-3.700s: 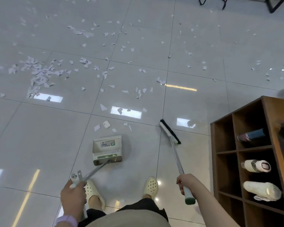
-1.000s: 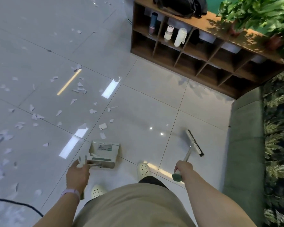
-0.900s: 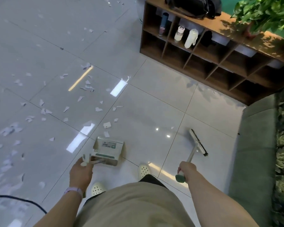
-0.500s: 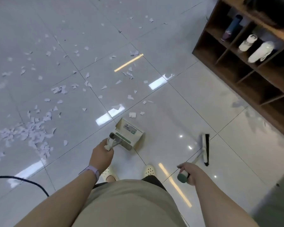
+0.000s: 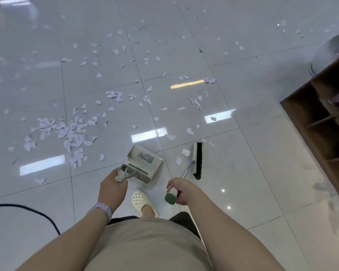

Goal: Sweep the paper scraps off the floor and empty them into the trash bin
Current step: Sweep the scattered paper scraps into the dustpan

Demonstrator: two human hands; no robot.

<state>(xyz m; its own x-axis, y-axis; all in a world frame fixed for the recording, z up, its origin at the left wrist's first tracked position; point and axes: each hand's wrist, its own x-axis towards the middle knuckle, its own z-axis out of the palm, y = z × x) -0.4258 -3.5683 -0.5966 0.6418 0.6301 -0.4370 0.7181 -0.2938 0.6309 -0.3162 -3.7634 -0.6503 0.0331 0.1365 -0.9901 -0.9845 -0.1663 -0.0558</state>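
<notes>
While gripped — broom [image 5: 196, 160] beyond right hand [image 5: 181, 192]

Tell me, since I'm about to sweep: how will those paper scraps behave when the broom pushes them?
The paper scraps look thin and light, so they will likely slide easily on the glossy floor. Some may flutter past the broom. The dense pile should bunch together.

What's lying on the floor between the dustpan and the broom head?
In the head view, two white paper scraps lie on bare tile between the dustpan and the broom head.
</notes>
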